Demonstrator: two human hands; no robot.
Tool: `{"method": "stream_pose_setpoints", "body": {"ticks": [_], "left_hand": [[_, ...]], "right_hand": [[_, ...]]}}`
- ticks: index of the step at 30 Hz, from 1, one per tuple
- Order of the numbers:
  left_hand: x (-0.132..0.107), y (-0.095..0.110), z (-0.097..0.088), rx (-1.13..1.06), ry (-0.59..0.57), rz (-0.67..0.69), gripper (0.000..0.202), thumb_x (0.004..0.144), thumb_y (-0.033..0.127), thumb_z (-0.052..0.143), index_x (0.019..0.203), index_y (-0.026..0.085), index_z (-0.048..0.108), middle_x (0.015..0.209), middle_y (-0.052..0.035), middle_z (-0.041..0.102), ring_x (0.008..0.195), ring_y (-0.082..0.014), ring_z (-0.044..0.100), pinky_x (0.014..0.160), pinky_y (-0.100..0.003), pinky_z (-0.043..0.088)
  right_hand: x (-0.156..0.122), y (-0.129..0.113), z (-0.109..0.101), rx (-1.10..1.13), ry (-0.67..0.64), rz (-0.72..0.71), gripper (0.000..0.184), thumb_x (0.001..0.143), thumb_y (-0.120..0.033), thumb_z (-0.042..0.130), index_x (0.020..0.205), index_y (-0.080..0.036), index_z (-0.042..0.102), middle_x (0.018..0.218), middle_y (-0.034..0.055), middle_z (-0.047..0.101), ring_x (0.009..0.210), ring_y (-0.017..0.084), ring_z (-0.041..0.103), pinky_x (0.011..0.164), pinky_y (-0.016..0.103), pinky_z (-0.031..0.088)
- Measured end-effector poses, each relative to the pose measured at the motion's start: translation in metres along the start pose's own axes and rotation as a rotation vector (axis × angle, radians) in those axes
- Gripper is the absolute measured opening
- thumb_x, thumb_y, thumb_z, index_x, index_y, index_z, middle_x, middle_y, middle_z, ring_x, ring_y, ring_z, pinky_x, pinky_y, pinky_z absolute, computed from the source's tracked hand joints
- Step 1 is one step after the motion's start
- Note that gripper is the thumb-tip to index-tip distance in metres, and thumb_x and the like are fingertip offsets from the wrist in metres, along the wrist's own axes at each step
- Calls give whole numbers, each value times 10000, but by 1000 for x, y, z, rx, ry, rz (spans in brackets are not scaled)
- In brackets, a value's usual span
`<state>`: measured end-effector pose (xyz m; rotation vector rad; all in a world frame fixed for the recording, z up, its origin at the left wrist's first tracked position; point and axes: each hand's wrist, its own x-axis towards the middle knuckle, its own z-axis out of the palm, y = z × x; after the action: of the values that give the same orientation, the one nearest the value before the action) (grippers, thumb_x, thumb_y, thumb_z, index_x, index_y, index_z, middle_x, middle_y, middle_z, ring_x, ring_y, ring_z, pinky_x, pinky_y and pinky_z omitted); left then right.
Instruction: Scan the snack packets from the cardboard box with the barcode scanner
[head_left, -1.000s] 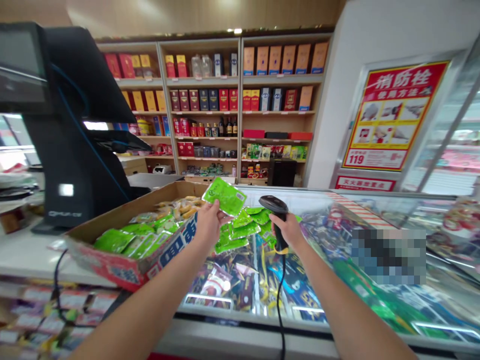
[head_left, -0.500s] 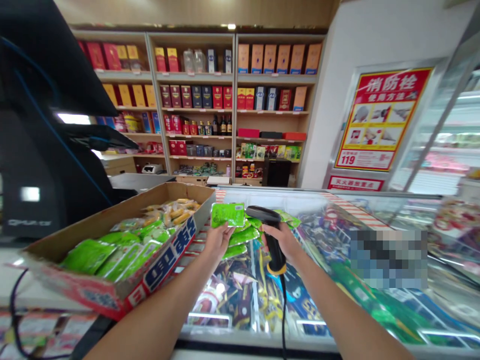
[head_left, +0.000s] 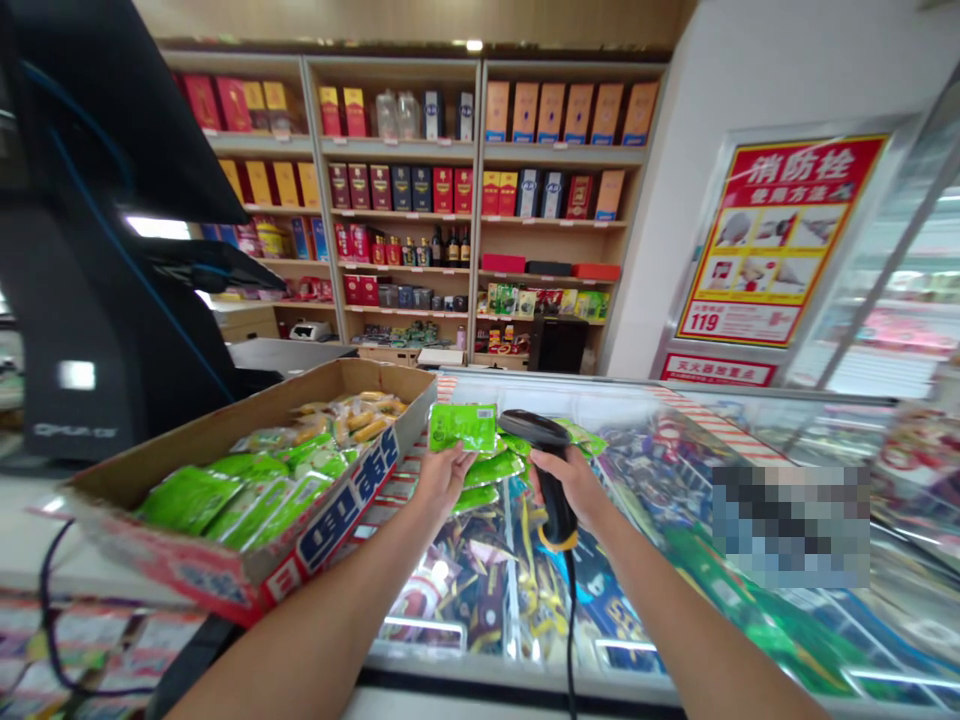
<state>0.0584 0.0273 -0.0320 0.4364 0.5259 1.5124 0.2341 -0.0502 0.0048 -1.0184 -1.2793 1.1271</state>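
My left hand pinches a green snack packet and holds it up in front of a black barcode scanner. My right hand is wrapped round the scanner's handle, its head pointing left at the packet. Under both hands lies a pile of similar green packets on the glass lid of a freezer. To the left stands an open cardboard box filled with green and yellow packets.
A black checkout terminal rises at the left on the counter. The scanner's cable hangs down between my arms. Shelves of boxed goods line the far wall. A red fire notice hangs at the right.
My left hand has lowered the green packet and brought it close to the scanner's head. My right hand has moved the scanner left towards it. The view has shifted slightly.
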Motion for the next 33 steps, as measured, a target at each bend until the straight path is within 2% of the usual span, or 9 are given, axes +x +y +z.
{"method": "stream_pose_setpoints", "body": {"ticks": [8,12,14,17,20,23,28,30,33], "left_hand": [[-1,3,2,44,-5,3,319,722,-62,643,935,175,653,682,6,700,657,-144,698,858,-378,582],[-3,2,3,168,12,45,237,687,-15,706,837,152,628,714,-15,706,661,-151,691,767,-348,592],[-5,0,3,256,29,51,240,640,37,769,792,146,619,702,-13,696,622,-140,671,660,-292,574],[-6,-4,9,402,36,42,301,544,127,849,709,141,598,585,23,621,499,-99,589,440,-169,413],[-5,-11,24,484,-39,20,343,489,129,872,603,137,549,478,50,520,415,-66,492,362,-136,267],[-1,-20,50,459,-80,-31,322,578,61,811,529,139,502,441,44,480,385,-45,442,368,-139,311],[7,-33,93,328,0,-79,273,672,-86,650,579,143,533,530,12,561,520,-75,589,590,-182,543],[7,-36,99,337,15,-80,278,684,-103,626,597,146,540,547,8,574,547,-81,609,636,-192,559],[0,-36,99,358,10,-95,263,698,-99,619,604,139,561,563,-16,592,555,-96,615,632,-203,553]], "right_hand": [[4,-6,-10,7,99,-24,297,688,-448,701,665,-163,622,477,5,594,378,136,537,400,250,439],[12,-19,-37,81,231,-54,303,651,-433,727,732,-157,630,493,-9,600,373,126,534,393,242,451],[15,-25,-55,106,301,-57,293,649,-421,724,721,-155,623,478,-5,595,366,130,535,385,243,450],[18,-29,-77,169,408,-89,282,668,-422,707,713,-164,601,481,-3,593,355,132,530,367,249,439],[19,-30,-89,215,467,-112,288,684,-441,694,718,-183,571,482,-12,585,346,139,527,355,261,431],[20,-30,-92,233,502,-118,284,686,-441,694,715,-192,562,486,-13,587,355,149,545,360,270,440],[23,-29,-87,282,525,-109,257,658,-405,704,675,-190,565,445,-13,573,344,143,525,355,265,445],[25,-27,-85,281,523,-119,255,648,-406,704,670,-192,567,437,-15,572,336,142,518,351,265,445],[26,-26,-81,250,505,-135,260,641,-415,703,673,-190,575,441,-16,576,331,141,519,346,261,436]]}}
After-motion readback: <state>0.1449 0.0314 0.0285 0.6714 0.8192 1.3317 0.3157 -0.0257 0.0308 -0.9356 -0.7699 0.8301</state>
